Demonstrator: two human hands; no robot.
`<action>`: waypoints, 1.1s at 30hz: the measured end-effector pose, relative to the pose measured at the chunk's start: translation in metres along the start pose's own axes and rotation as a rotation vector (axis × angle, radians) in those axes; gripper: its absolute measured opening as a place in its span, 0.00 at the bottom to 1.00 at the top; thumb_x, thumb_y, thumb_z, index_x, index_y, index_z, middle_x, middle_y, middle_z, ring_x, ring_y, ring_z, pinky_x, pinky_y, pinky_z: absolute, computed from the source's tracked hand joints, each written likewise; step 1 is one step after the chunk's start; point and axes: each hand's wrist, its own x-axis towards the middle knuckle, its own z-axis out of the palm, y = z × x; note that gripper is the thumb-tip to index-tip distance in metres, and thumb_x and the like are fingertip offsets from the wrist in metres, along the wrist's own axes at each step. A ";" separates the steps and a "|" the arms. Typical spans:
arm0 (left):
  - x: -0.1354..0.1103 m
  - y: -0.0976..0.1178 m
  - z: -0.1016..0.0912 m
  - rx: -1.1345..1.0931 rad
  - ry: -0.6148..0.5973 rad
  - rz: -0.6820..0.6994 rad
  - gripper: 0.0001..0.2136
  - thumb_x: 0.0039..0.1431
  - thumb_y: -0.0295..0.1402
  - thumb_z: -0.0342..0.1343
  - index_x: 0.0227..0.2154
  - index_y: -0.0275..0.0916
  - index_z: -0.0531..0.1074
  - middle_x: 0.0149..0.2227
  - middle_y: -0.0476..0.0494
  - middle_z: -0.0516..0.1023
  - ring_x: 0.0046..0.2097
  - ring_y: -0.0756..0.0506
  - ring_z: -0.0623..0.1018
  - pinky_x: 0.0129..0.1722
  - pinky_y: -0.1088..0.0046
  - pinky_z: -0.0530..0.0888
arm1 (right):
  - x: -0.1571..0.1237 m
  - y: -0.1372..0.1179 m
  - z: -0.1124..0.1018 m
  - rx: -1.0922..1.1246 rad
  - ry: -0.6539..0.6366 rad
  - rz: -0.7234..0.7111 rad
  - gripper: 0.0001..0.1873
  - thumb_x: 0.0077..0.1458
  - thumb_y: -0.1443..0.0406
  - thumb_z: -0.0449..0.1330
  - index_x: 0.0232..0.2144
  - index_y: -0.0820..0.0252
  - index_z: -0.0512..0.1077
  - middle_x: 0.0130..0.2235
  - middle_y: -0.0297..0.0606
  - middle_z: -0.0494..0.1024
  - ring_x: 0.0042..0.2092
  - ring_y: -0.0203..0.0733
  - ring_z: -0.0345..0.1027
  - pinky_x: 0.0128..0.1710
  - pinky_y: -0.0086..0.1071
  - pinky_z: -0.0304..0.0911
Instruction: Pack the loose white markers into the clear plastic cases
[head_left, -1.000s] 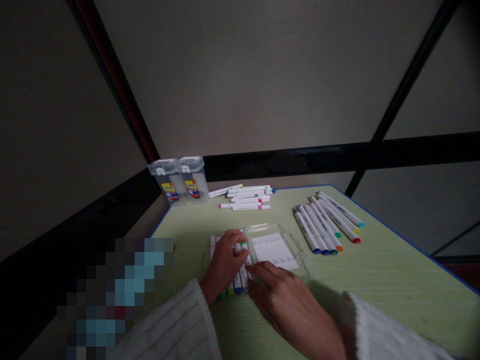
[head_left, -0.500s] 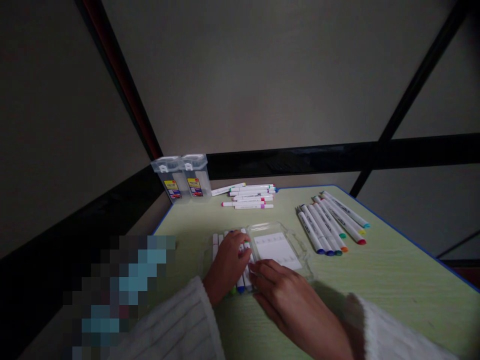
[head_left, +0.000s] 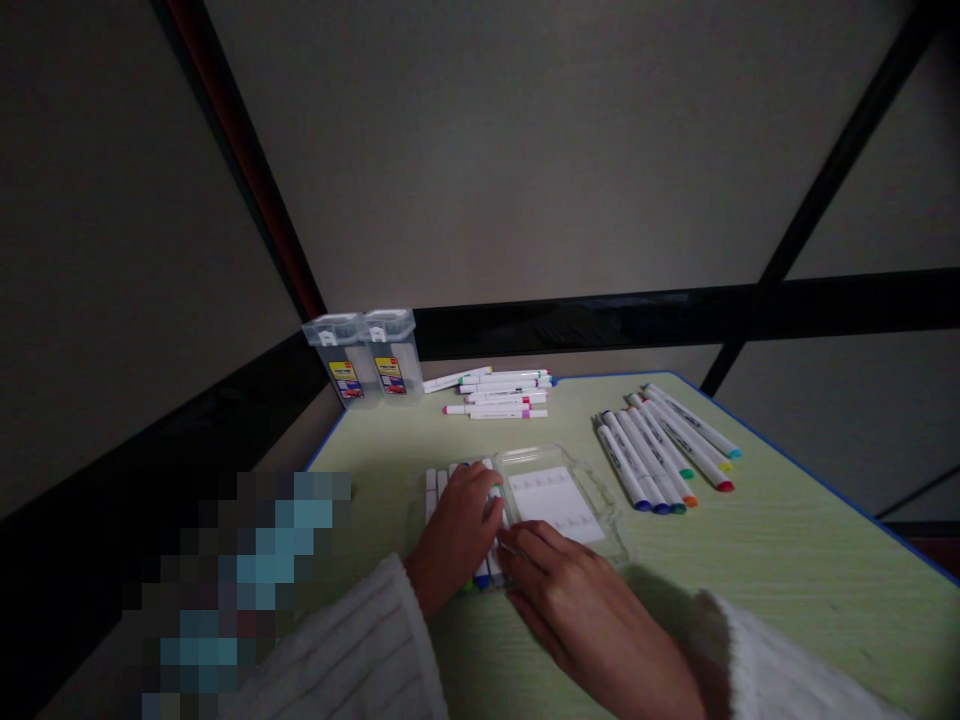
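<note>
A clear plastic marker case (head_left: 611, 535) lies unfolded on the table, with a printed white card (head_left: 551, 500) in its right half. Several white markers (head_left: 431, 490) lie side by side in the left half. My left hand (head_left: 461, 520) is over this row, its fingers bent and closed around the rightmost marker (head_left: 494, 566); the palm hides the middle of the row. At the near end of that same marker, by the fold of the case, my right hand (head_left: 577, 590) presses its curled fingertips. Its thumb tucks underneath, partly hidden.
Right of the case several white markers (head_left: 652, 450) with coloured ends lie fanned out. More markers (head_left: 502, 395) are piled at the back. Two clear lidded boxes (head_left: 367, 355) stand at the back left corner. A wall (head_left: 525, 200) rises behind the blue-edged table (head_left: 787, 580).
</note>
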 end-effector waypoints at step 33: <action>-0.002 0.003 -0.002 0.084 -0.045 0.097 0.11 0.55 0.22 0.41 0.38 0.37 0.65 0.42 0.41 0.68 0.47 0.43 0.65 0.50 0.61 0.63 | 0.001 0.000 -0.001 0.018 -0.025 0.025 0.11 0.49 0.73 0.57 0.37 0.62 0.70 0.39 0.40 0.72 0.42 0.44 0.65 0.40 0.37 0.65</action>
